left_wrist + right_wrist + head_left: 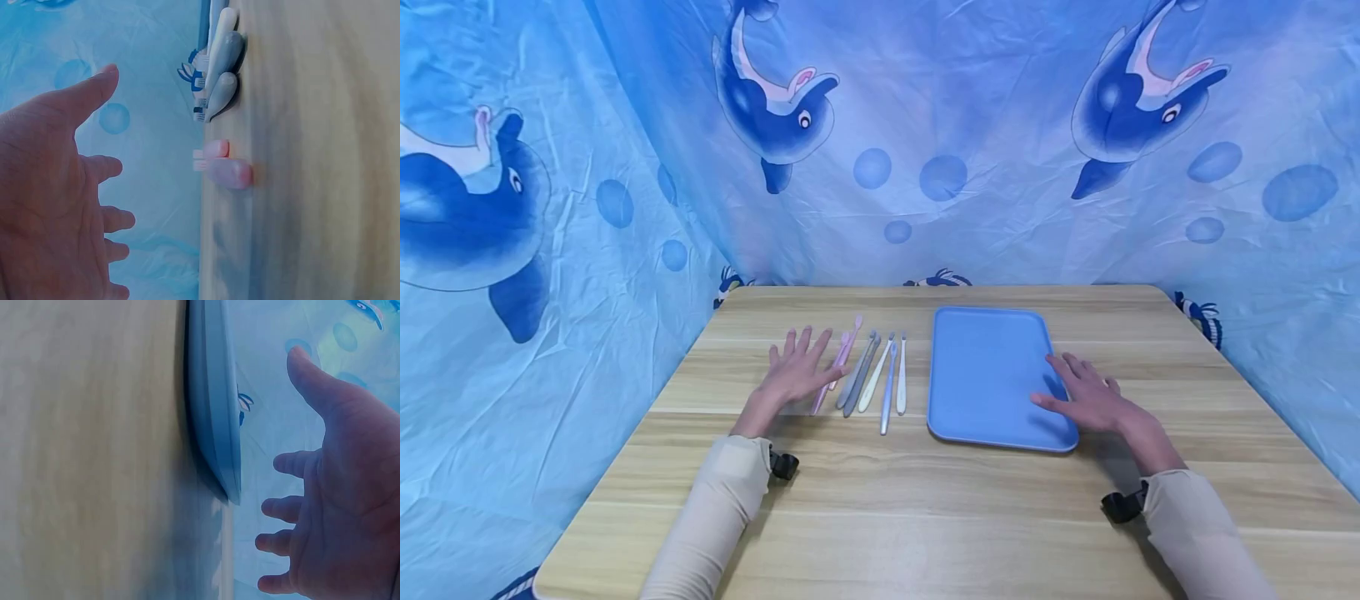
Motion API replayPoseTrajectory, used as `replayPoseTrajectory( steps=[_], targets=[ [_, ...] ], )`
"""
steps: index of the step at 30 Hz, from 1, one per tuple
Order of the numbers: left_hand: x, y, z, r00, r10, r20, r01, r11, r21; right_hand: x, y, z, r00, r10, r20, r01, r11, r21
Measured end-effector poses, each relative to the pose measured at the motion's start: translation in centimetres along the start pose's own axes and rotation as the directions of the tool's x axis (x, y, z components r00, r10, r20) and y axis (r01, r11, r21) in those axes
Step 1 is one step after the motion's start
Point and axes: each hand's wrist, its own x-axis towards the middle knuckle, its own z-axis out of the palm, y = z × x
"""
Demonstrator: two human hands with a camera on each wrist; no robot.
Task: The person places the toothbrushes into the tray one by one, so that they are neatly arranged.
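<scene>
My left hand (795, 372) hovers palm down with spread fingers, just left of several toothbrushes lying side by side. The pink toothbrushes (822, 395) are nearest it, partly behind the thumb. Further right come grey toothbrushes (862, 379), a white toothbrush (874, 380), a blue toothbrush (888, 392) and another white toothbrush (902, 379). In the left wrist view, a gap separates the palm (56, 200) from the pink handles (228, 173). My right hand (1090, 398), fingers spread, is held above the right edge of a blue tray (985, 375). Neither hand holds anything.
Everything lies on a wooden table (880, 517) with rounded corners. A blue curtain (1000, 225) printed with dolphins hangs behind it and along the sides. Each wrist carries a small black camera, one by the left cuff (785, 465) and one by the right (1122, 506).
</scene>
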Motion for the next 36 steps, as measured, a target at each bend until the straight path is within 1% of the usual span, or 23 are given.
replayPoseTrajectory(
  steps=[5, 8, 11, 22, 27, 31, 36],
  targets=[
    [0.1, 0.0, -0.3, 1.000, -0.004, 0.010, 0.004, 1.000, -0.006, -0.2, 0.5, 0.0, 1.000, 0.003, 0.018, -0.004, 1.000, 0.027],
    [0.3, 0.0, -0.5, 1.000, -0.007, 0.021, 0.007, 1.000, -0.021, -0.3, 0.9, 0.0, 0.999, 0.011, 0.032, -0.012, 0.999, 0.040],
    [0.5, -0.1, -0.6, 1.000, -0.002, 0.018, 0.003, 0.999, -0.042, -0.3, 1.2, 0.0, 0.998, 0.020, 0.054, -0.022, 0.999, 0.047],
    [1.4, -0.8, -1.2, 1.000, -0.021, -0.001, 0.021, 0.997, -0.075, 0.3, 2.4, -0.4, 0.995, 0.008, 0.100, -0.017, 0.996, 0.085],
    [1.7, -1.0, -1.3, 1.000, -0.029, 0.005, 0.030, 0.994, -0.101, 0.3, 2.9, -0.4, 0.994, 0.001, 0.108, -0.015, 0.992, 0.123],
    [1.8, -1.3, -1.3, 0.999, -0.042, 0.016, 0.044, 0.994, -0.103, 0.2, 3.3, -0.3, 0.993, 0.002, 0.115, -0.017, 0.991, 0.133],
    [1.8, -1.8, -1.3, 0.998, -0.056, 0.026, 0.059, 0.989, -0.134, 0.2, 3.7, -0.4, 0.992, -0.012, 0.125, -0.006, 0.989, 0.146]
  ],
)
